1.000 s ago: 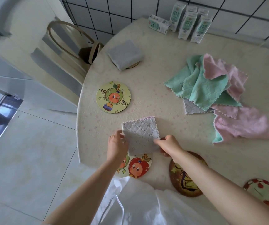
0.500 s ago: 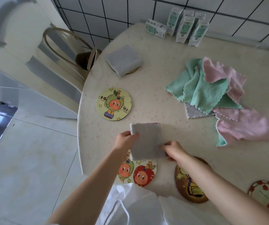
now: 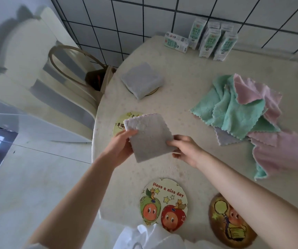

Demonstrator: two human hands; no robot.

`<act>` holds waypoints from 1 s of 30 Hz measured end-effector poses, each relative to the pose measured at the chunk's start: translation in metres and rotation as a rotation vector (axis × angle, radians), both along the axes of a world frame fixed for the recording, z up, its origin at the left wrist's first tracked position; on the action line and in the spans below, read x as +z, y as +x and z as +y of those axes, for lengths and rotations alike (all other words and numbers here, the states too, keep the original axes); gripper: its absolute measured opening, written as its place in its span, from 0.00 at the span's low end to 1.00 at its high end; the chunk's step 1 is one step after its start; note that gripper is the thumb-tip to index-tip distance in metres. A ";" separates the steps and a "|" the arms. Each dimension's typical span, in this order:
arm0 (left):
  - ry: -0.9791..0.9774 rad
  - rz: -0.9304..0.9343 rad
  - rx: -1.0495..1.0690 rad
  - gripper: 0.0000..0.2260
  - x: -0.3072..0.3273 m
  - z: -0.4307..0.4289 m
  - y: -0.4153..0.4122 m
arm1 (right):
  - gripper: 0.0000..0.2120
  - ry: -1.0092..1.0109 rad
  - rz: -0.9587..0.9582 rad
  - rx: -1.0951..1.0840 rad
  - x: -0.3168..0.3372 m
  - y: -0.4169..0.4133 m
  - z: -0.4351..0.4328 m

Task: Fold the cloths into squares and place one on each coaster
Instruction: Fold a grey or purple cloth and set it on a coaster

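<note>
A folded grey cloth (image 3: pixel 149 136) is held above the table between both hands. My left hand (image 3: pixel 120 150) grips its left edge and my right hand (image 3: pixel 186 150) pinches its right edge. It hangs over a yellow coaster (image 3: pixel 120 123), hiding most of it. A second folded grey cloth (image 3: pixel 142 79) lies on a coaster (image 3: pixel 152 92) further back. Near the front edge lie a "Have a nice day" coaster (image 3: pixel 164 203) and a brown coaster (image 3: pixel 229 225), both bare. A heap of green, pink and grey cloths (image 3: pixel 238 108) lies unfolded at the right.
Several milk cartons (image 3: pixel 211 42) stand at the back of the table (image 3: pixel 189 83) against the tiled wall. A pale chair (image 3: pixel 54 78) and a bag with round handles (image 3: pixel 98 78) stand left of the table. The table's rounded edge runs down the left side.
Both hands have lifted the folded grey cloth off the table near the front coasters and carried it back and left, over the yellow coaster.
</note>
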State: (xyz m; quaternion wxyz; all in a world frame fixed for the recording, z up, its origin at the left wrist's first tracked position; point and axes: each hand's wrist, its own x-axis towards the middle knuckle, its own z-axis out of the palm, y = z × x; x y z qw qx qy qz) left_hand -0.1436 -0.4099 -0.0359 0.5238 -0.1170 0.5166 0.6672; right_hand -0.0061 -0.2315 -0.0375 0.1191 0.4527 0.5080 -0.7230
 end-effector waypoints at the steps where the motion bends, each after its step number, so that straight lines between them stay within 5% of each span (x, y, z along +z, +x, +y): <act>1: -0.047 0.046 0.038 0.13 -0.002 -0.002 -0.010 | 0.05 0.054 -0.006 0.009 -0.002 -0.013 -0.002; 10: -0.555 0.370 0.036 0.10 -0.047 -0.017 -0.057 | 0.07 0.385 -0.134 0.137 -0.038 -0.081 -0.026; 22: -0.889 0.577 -0.036 0.11 -0.054 -0.029 -0.055 | 0.13 0.659 -0.249 0.307 -0.039 -0.072 -0.025; 30: -1.116 1.118 -0.318 0.10 -0.030 -0.014 -0.035 | 0.11 0.756 -0.228 0.459 -0.030 -0.023 0.017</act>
